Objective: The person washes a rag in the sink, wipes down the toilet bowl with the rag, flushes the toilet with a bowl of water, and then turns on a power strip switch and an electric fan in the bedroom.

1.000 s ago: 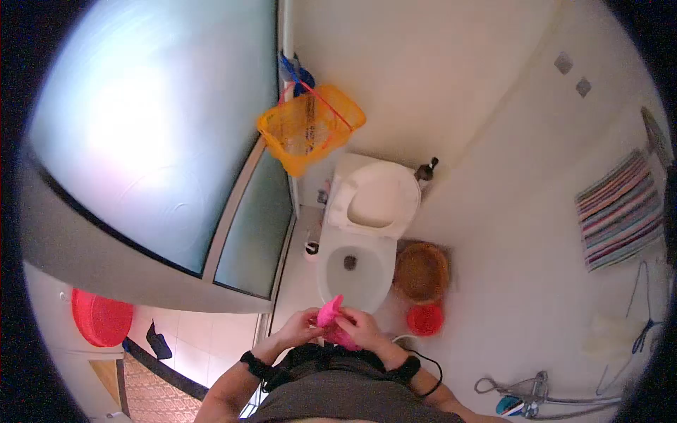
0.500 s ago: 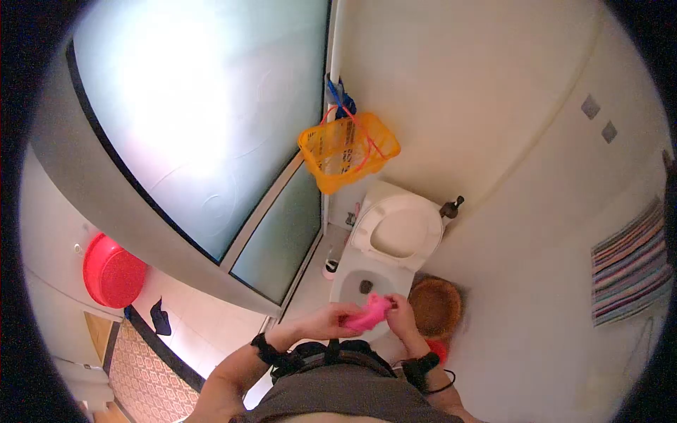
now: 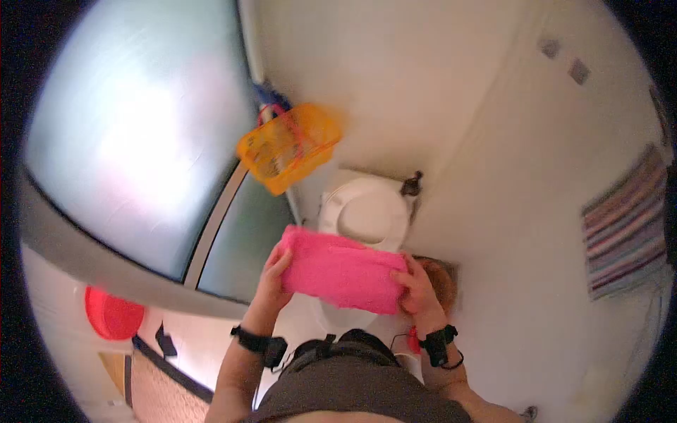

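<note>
A bright pink cloth (image 3: 342,271) is stretched out flat between both hands, in front of the toilet. My left hand (image 3: 277,276) grips its left end, thumb over the front. At the opposite end, my right hand (image 3: 419,285) is closed on the right edge. Behind the cloth stands the white toilet (image 3: 331,204) with its ring seat; the cloth hides part of the bowl.
An orange plastic basket (image 3: 293,151) hangs by the frosted glass partition (image 3: 134,134). A brown round bin (image 3: 443,282) stands right of the toilet. Striped cloth (image 3: 624,229) hangs on the right wall. A red basin (image 3: 113,314) and a patterned mat (image 3: 166,388) are at lower left.
The pink cloth, bunched up between my hands before, is now spread wide and held higher. My hands have moved apart. The view has shifted, so the room's fixtures sit further left.
</note>
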Demonstrator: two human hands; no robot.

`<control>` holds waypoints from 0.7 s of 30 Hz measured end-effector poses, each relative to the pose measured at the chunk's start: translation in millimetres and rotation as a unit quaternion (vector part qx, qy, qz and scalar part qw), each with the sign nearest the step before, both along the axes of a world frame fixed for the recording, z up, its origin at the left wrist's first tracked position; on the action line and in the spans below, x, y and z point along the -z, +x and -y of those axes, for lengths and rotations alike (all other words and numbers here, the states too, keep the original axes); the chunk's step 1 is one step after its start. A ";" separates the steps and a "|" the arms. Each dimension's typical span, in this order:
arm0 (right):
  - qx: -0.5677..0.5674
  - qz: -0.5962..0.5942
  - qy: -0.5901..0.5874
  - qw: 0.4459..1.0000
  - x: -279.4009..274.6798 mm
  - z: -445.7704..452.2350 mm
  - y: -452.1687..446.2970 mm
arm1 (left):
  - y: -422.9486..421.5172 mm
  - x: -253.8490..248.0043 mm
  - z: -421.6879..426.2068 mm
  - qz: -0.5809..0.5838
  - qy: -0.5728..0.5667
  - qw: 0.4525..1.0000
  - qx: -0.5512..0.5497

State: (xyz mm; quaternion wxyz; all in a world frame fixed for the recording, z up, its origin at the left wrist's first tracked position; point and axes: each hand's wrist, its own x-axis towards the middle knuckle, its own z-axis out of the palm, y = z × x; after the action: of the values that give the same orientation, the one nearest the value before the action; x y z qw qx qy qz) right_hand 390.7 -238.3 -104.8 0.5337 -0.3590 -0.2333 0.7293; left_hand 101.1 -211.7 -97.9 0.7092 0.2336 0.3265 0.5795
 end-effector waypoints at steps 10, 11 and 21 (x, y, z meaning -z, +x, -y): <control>-0.167 0.363 0.082 0.913 45.2 6.6 37.0 | 45.8 -7.8 9.5 -0.124 0.006 0.972 0.198; -0.164 0.360 0.079 0.915 46.2 11.8 35.1 | 49.2 -12.2 9.8 -0.116 0.019 0.972 0.203; -0.313 0.475 0.127 0.813 71.7 40.6 1.7 | 18.0 56.3 45.0 -0.416 0.015 0.854 0.314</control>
State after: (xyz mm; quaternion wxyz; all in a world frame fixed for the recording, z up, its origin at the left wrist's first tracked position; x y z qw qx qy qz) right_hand 392.4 -278.8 -176.5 0.1398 -0.4974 -0.6479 0.5597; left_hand 119.1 -256.8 -154.1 0.6480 0.5532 0.4917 0.1797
